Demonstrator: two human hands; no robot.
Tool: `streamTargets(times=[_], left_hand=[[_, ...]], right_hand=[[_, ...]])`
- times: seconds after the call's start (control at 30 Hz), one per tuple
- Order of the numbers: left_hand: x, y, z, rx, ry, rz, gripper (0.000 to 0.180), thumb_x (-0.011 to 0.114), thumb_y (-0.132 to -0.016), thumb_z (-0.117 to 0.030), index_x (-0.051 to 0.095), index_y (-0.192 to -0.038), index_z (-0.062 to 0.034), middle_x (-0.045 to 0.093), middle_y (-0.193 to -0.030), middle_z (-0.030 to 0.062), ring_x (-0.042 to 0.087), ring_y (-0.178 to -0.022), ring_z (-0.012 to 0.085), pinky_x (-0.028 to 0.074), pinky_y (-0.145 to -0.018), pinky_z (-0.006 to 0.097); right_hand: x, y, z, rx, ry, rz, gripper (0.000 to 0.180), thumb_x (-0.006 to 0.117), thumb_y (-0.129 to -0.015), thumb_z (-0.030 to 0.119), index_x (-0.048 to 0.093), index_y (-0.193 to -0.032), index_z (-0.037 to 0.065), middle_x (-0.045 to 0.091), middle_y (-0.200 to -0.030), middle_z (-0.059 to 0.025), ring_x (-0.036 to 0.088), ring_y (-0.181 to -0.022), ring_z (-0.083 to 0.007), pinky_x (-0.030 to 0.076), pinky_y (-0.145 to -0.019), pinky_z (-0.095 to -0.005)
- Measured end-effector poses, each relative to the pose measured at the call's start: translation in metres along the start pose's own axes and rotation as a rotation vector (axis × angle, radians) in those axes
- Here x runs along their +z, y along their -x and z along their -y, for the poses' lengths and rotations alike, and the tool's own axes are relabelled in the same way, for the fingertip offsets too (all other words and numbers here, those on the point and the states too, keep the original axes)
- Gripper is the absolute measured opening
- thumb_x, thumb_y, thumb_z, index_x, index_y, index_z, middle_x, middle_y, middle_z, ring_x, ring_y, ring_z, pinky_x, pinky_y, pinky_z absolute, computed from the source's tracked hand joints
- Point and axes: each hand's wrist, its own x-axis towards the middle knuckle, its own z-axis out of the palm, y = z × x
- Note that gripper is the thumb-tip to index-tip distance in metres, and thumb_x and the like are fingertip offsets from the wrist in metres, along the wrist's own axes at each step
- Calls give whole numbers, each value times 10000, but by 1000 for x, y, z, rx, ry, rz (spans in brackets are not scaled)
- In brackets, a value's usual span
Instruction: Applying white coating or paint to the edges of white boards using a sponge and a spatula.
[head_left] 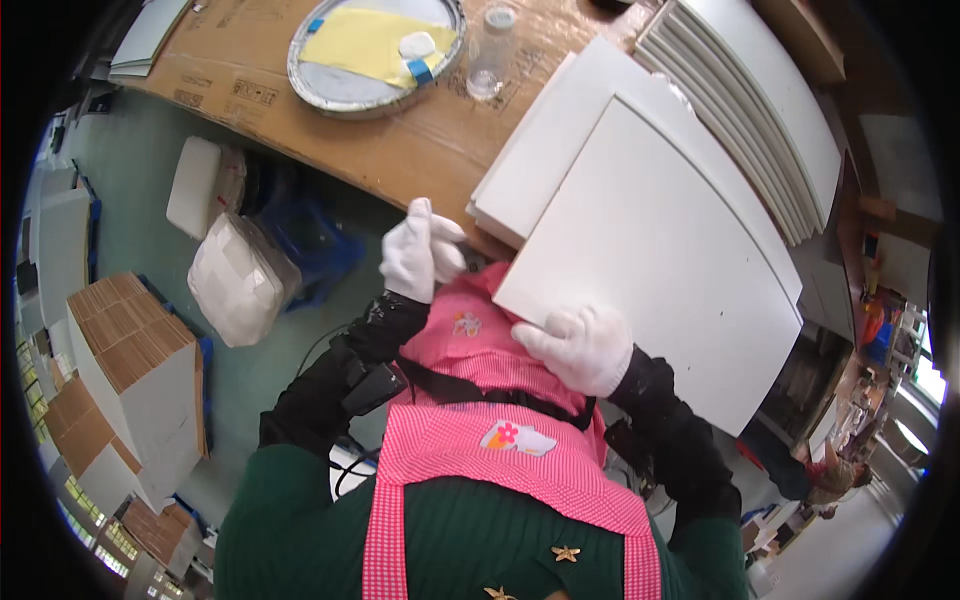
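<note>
I wear white gloves on both hands. My right hand (pixel 582 350) is at the near edge of a large white panel (pixel 660 265), close to its left corner. Its fingers are curled there and seem to grip the edge; the fingertips are partly hidden. This panel lies tilted over a stack of white panels (pixel 545 135) on the table's right part. To the left, my left hand (pixel 420 250) hovers by the table's front edge, apart from the panel. Its fingers are loosely spread, with nothing visible in them.
On the cardboard-covered table (pixel 400 150) stand a round lidded bucket (pixel 345 95) bearing a yellow cloth (pixel 365 45), and a clear bottle (pixel 488 55). More white panels (pixel 745 110) are stacked at the far right. A wrapped stool seat (pixel 240 280) and cardboard stacks (pixel 135 330) stand left.
</note>
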Motion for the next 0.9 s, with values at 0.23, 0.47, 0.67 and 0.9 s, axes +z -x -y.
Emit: streamTargets(times=[0.23,0.47,0.67,0.9], left_hand=[[6,-109,-69,452,-572,-465,585,796,-807,-221,515,-1298,-67,608,-1049,92,638,-916,213,531,-819,329],[-14,-184,-76,555,-1352,-484,473,778,-790,-313,614,-1216,-190,605,-1173,110,648,-993,307,538,-841,424],[-33,-128,-79,786,-754,-481,439,773,-844,-164,586,-1231,-76,675,-1083,91,658,-889,203,534,-793,329],[7,-6,-113,252,131,88,394,707,-898,-38,528,-1246,15,662,-1051,69,636,-892,88,535,-776,241]], right_hand=[[-26,10,-57,667,-90,-276,310,630,-913,89,674,-1216,45,673,-903,-160,668,-785,-281,527,-694,-340],[-30,15,-48,795,-8,-269,333,647,-894,73,663,-1224,37,685,-940,-183,682,-833,-286,532,-746,-333],[-43,-2,-39,772,-167,-168,316,672,-871,111,686,-1187,102,668,-893,-131,649,-772,-284,519,-677,-367],[-55,-59,-24,448,233,-245,421,757,-785,191,646,-1187,132,639,-977,-59,629,-853,-308,517,-769,-411]])
